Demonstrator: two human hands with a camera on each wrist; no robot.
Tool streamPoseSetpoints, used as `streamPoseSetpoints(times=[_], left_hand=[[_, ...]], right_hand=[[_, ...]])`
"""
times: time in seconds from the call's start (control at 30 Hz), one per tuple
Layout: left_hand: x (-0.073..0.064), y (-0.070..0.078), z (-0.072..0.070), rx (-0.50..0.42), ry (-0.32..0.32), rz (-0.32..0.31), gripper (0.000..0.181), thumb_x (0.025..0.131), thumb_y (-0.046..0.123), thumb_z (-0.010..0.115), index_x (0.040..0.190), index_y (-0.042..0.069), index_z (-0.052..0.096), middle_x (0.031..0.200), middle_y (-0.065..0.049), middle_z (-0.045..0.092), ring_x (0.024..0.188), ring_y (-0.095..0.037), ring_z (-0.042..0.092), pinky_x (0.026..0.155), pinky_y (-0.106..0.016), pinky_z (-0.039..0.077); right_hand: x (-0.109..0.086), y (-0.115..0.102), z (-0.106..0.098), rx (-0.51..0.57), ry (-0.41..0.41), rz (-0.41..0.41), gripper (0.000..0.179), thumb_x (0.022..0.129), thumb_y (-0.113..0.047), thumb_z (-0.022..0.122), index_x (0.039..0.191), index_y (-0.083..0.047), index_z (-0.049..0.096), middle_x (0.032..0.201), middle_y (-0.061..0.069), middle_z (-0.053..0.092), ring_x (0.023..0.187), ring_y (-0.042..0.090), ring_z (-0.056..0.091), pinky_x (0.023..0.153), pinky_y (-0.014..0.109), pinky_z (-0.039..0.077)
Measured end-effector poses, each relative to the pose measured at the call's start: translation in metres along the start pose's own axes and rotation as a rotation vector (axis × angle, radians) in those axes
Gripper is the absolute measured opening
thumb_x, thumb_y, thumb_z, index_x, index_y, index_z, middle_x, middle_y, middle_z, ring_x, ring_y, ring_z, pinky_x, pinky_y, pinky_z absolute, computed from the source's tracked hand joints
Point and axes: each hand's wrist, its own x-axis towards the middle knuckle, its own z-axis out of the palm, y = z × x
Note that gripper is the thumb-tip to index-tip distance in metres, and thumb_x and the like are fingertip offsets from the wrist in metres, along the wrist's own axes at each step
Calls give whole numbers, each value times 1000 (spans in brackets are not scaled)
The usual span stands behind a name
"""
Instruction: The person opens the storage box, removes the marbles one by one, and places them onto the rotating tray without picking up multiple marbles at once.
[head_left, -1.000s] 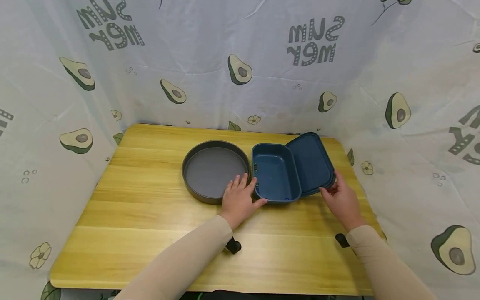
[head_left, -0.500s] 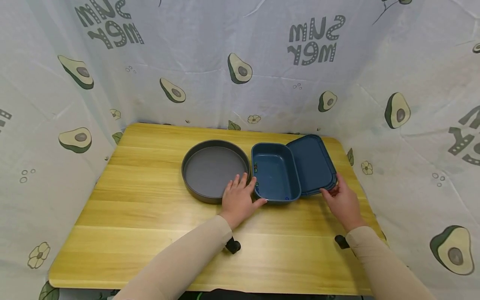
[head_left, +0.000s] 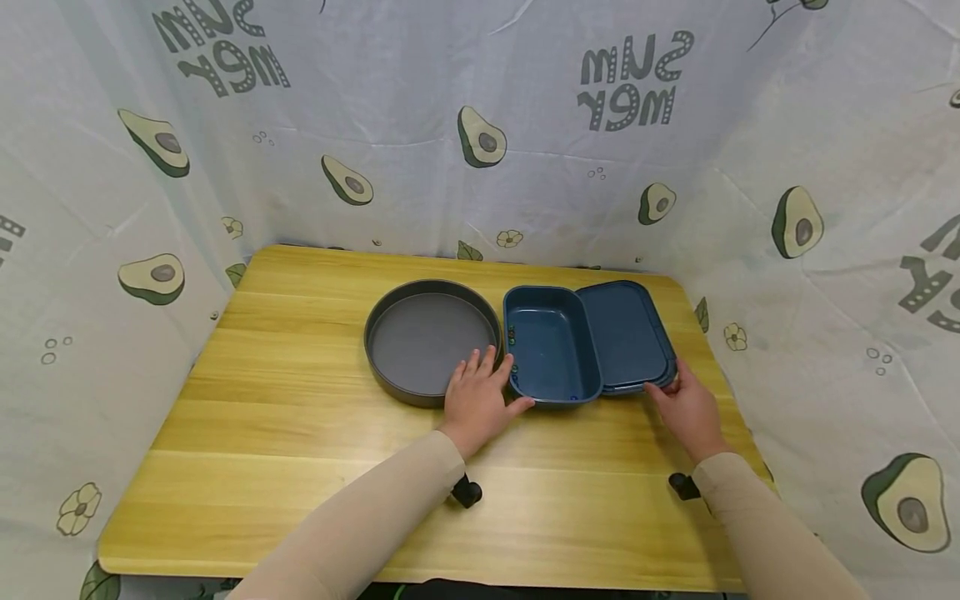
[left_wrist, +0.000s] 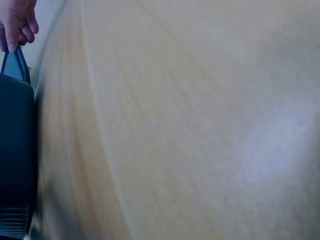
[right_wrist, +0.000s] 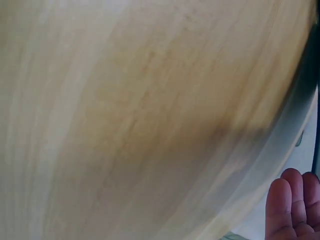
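Left hand [head_left: 480, 404] lies across the gap between the round grey pan [head_left: 423, 342] and the blue box [head_left: 555, 346]: fingers straight and spread over the pan's near right rim, thumb by the box's near edge, grasping nothing. Reads as a steadying touch, to stop both from sliding; how hard it presses cannot be told. Right hand [head_left: 688, 415] pinches the blue lid [head_left: 626, 333] at its near right corner, thumb on the near edge, a hold that likely gives good leverage. Lid sits just right of the box, apparently meeting its right rim; whether joined there, unclear. In the left wrist view the gripped end looks raised off the table [head_left: 262, 417]. Box stands between pan and lid, probably close for easy reach. Counts: one pan, one box, one lid (near edge stepped, so a second layer is possible), two hands. Coloured beads [head_left: 512, 335]: several along the box's left wall, at least one toward its near right corner; too small for a sure tally.
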Motion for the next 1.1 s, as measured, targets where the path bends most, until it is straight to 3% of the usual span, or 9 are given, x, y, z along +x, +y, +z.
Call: streamPoseSetpoints(times=[0.37,0.5,1.0,1.1], left_hand=[[-1,2,-2,-9,-4,10,87,97,77,50,167,29,33,177,-7,22,164,-33,19,133,-54,20],[-2,1,-3,1,1,3,86,97,77,50,167,29,34,177,-6,22,164,-32,20,133,-53,20],[-3,1,-1,4,-1,-2,87,97,78,49,167,30,33,177,-7,21,164,-32,18,133,-53,19],[-3,1,-1,0,-3,-5,86,97,77,50,167,30,33,177,-6,21,165,-32,18,134,-53,19]], right_hand=[[1,4,0,-45,-123,78,84,104,-34,67,156,20,28,93,22,67,79,30,64,72,45,53],[2,4,1,-47,-155,75,86,104,-37,66,157,19,28,90,19,65,76,28,62,67,38,49],[0,5,2,-94,-226,72,73,106,-34,62,148,22,42,81,14,64,66,21,57,60,31,44],[1,5,2,-110,-243,73,71,106,-33,61,146,24,43,82,22,66,68,28,60,63,37,48]])
